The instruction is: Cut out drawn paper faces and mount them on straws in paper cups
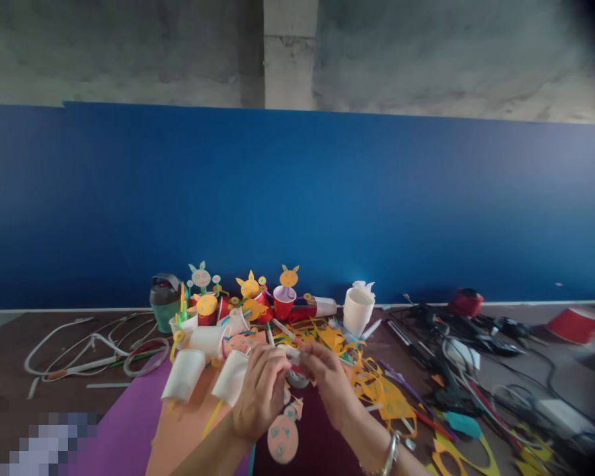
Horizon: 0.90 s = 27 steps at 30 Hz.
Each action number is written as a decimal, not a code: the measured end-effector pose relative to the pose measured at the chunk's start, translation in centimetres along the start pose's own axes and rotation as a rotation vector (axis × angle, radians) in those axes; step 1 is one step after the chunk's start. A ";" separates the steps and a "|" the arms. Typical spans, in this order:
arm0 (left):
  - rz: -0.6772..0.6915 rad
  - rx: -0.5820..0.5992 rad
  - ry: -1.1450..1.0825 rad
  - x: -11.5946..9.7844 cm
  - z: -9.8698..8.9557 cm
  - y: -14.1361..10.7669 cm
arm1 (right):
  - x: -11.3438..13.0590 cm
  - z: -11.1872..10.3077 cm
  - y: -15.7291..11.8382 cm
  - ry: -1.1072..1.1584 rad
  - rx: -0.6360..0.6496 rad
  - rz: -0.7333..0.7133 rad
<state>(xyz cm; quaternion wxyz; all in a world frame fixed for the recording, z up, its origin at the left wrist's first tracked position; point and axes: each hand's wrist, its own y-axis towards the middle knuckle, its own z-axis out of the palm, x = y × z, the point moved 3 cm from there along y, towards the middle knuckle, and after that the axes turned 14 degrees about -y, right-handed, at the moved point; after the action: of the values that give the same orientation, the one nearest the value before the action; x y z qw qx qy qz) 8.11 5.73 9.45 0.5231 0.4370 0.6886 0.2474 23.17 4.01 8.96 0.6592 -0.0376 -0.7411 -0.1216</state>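
Observation:
My left hand (262, 393) and my right hand (324, 380) meet at the middle of the table with their fingers pinched. Between the fingertips is a small whitish piece (292, 354), too blurred to name, and I cannot tell which hand bears it. A roll of tape (297, 380) shows just below the fingers, partly covered by them. Under my hands lies an orange paper animal face (282, 437) with green drawn marks. A white paper cup (232, 377) lies tilted beside my left hand, and another white cup (183, 375) is farther left.
Red cups with paper animal faces (288, 276) stand at the back. Yellow paper scraps (387, 396) spread to the right of my hands. Black cables and a glue gun (449, 390) lie farther right. White cables (94, 344) coil at left, near a green container (164, 304). A white cup (358, 311) stands behind.

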 end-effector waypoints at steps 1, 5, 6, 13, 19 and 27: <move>-0.036 -0.034 -0.021 0.1 -0.4 0.3 | -0.2 -0.9 0.5 -0.044 -0.072 -0.011; -0.428 -0.246 -0.231 1.3 -1.6 1.6 | -0.9 -4.6 2.5 -0.533 -0.242 -0.227; -0.528 -0.248 -0.331 1.6 -1.5 1.8 | -1.2 -5.2 2.7 -0.697 -0.273 -0.299; -0.770 -0.193 -0.579 1.8 0.1 1.7 | -1.3 -3.7 2.0 -0.761 -0.193 -0.346; -0.771 -0.099 -0.552 1.2 1.1 1.0 | 0.4 -0.5 0.5 -0.400 0.111 -0.281; -0.537 0.411 0.085 -1.4 1.1 -4.1 | 0.4 -2.9 1.5 -0.732 -0.197 -0.450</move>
<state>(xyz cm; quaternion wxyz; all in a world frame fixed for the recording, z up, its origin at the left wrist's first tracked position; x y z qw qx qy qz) 7.87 2.38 6.55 0.4414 0.3257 0.8358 -0.0253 26.22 4.72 9.83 0.3035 0.0213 -0.9005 -0.3108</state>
